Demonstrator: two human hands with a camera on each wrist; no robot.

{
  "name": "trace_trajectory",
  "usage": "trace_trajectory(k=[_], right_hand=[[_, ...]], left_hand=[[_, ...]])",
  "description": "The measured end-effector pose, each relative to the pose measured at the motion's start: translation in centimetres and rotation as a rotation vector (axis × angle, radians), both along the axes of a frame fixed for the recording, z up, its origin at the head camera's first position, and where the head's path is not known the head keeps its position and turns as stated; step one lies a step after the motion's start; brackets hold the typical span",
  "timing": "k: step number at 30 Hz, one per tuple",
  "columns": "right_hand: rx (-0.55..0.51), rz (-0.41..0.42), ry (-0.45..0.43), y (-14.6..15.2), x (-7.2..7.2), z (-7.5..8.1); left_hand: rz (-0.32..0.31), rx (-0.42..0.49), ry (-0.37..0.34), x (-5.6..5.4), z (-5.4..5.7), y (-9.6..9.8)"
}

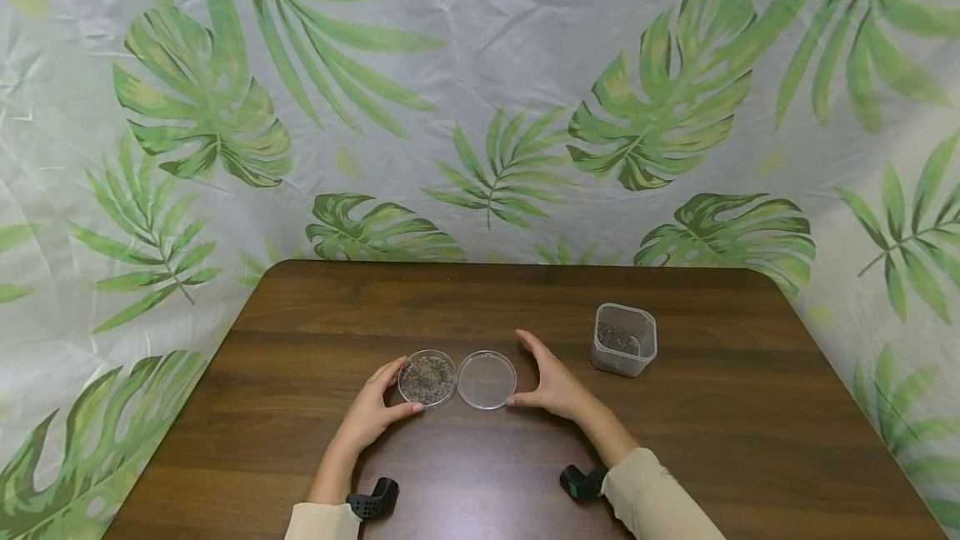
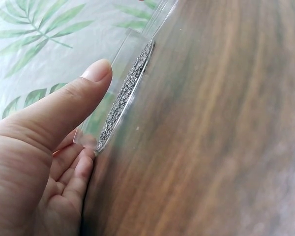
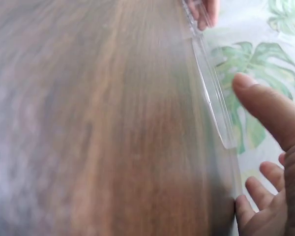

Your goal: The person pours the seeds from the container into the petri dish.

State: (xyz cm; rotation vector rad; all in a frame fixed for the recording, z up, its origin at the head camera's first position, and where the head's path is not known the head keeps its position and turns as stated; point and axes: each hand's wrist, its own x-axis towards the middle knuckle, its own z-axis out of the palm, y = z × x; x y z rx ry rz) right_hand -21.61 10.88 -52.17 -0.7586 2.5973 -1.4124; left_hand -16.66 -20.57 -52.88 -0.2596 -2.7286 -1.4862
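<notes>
Two clear round petri dish parts lie side by side on the table. The left one, a petri dish [image 1: 427, 378], holds a layer of small dark grains, also visible through its wall in the left wrist view. My left hand [image 1: 372, 403] holds this dish at its left side, thumb at the near rim and fingers at the far rim. To its right is a shallow clear dish or lid [image 1: 487, 380] with no grains in it; which of the two I cannot tell. My right hand [image 1: 556, 384] stands spread beside its right edge, thumb close to the rim [image 3: 214, 93] and fingers apart from it.
A clear square plastic tub [image 1: 624, 340] with some dark grains at its bottom stands to the right, beyond my right hand. The brown wooden table [image 1: 480, 473] has rounded far corners. Behind it hangs a leaf-patterned cloth [image 1: 510, 65].
</notes>
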Motion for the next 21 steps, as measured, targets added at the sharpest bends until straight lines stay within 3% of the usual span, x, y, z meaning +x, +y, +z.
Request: trace_trajectory(k=[21], right_hand=[[0.107, 0.075, 0.032, -1.4, -0.3, -0.6]], left_hand=[[-0.003, 0.017, 0.013, 0.1, 0.0, 0.0]])
